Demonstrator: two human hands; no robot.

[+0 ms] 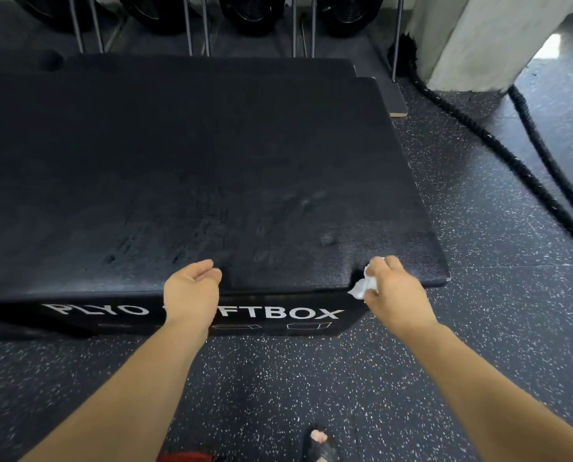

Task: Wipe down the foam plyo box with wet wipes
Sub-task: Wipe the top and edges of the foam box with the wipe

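The right hand (395,288) pinched a crumpled, limp wipe (365,286) at the near right edge of the floor-standing box (212,161) — probably soft, yielding, bulky — while the left hand (192,288) lay loosely open, empty, on its front edge.

The box (195,161) sits on the floor (478,311), spreading from nine to one o'clock. Behind it, at twelve, stands a rack (195,28). A rope (498,150) lies at two o'clock. The wipe (361,287) is at the box's near right corner.
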